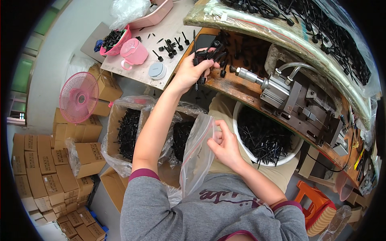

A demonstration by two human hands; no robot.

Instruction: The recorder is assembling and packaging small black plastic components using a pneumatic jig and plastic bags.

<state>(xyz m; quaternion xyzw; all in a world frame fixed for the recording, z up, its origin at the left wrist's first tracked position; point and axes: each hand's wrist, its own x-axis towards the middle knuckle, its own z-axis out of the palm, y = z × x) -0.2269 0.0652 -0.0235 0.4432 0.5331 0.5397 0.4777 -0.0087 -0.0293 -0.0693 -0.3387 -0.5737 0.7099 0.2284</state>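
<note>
My left hand reaches over the edge of the wooden bench, its fingers closed round several black plastic parts with thin stems. More of these black parts lie on the bench beside it. Close to my body, my right hand pinches the edge of a clear zip bag with a red line along its top. The bag hangs over my lap. Whether anything lies inside it, I cannot tell. Beside my right hand stands a white tub filled with black stemmed parts.
A metal clamping machine is mounted on the bench at right. Open boxes lined with plastic hold black parts below my left arm. A pink jug and a white round container stand on the side table. Stacked cartons, a pink fan and an orange stool surround me.
</note>
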